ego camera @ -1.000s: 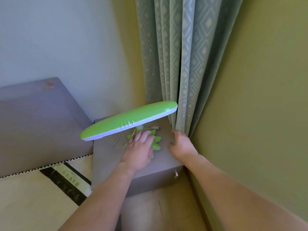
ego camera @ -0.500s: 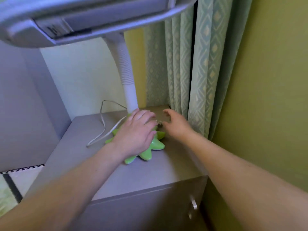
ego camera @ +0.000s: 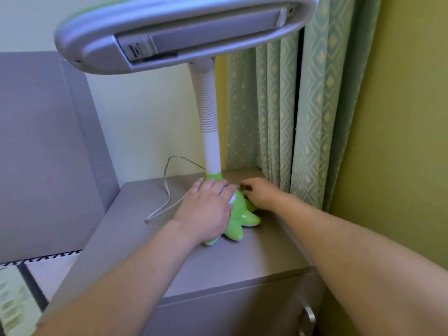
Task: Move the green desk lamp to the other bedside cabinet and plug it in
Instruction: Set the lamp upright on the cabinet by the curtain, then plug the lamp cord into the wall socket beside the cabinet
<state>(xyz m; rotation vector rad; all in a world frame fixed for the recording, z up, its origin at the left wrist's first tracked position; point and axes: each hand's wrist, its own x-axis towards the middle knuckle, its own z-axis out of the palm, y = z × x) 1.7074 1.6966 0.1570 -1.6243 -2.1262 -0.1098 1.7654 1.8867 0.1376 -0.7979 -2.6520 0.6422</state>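
The green desk lamp stands on a grey bedside cabinet (ego camera: pixel 242 265). Its star-shaped green base (ego camera: pixel 238 223) carries a white ribbed neck (ego camera: pixel 210 122) and a long head (ego camera: pixel 179 32) seen from below, close to the camera. My left hand (ego camera: pixel 208 209) lies palm down over the base and presses on it. My right hand (ego camera: pixel 263 195) is at the base's right rear, fingertips pinched on a small dark part (ego camera: pixel 245 188) there; what it is cannot be told. The white cord (ego camera: pixel 167 190) loops behind the base and trails left over the cabinet top; its plug is hidden.
A patterned green curtain (ego camera: pixel 291 112) hangs right behind the cabinet, against a yellow-green wall (ego camera: pixel 400 141). A grey headboard (ego camera: pixel 36 154) and the bed's edge (ego camera: pixel 21 297) are on the left. The cabinet front has a metal drawer handle (ego camera: pixel 309 317).
The camera has dropped from above the lamp to below its head and moved closer. My left hand stays on the base; my right hand's fingers have gone from spread to pinched at the base's rear.
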